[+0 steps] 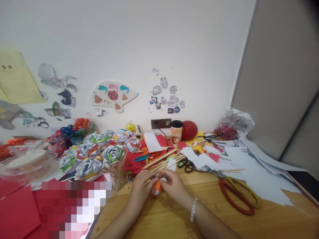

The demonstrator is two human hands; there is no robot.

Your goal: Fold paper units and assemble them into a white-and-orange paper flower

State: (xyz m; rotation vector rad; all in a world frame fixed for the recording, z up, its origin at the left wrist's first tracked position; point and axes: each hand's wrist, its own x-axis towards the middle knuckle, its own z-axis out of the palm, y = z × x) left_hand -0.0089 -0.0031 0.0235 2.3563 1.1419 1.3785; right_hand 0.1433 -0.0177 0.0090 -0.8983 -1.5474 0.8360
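Both hands meet over the wooden table (174, 212), low in the middle of the head view. Between them is a small orange and white folded paper piece (157, 188). My left hand (141, 186) grips it from the left with curled fingers. From the right, my right hand (171, 182) pinches its upper part; a sparkling bracelet circles that wrist. The fingers partly cover the paper, so its full shape is hidden. Just beyond the hands lie several thin wooden sticks (161, 160) and black-handled scissors (185, 165).
Large red-and-yellow-handled scissors (236, 196) rest at the right beside white paper sheets (251, 172). Folded paper roses (113, 154) stand in a cup at the left. Red paper (17, 212) covers the near left. A lidded drink cup (176, 132) and red balloon (189, 130) are by the wall.
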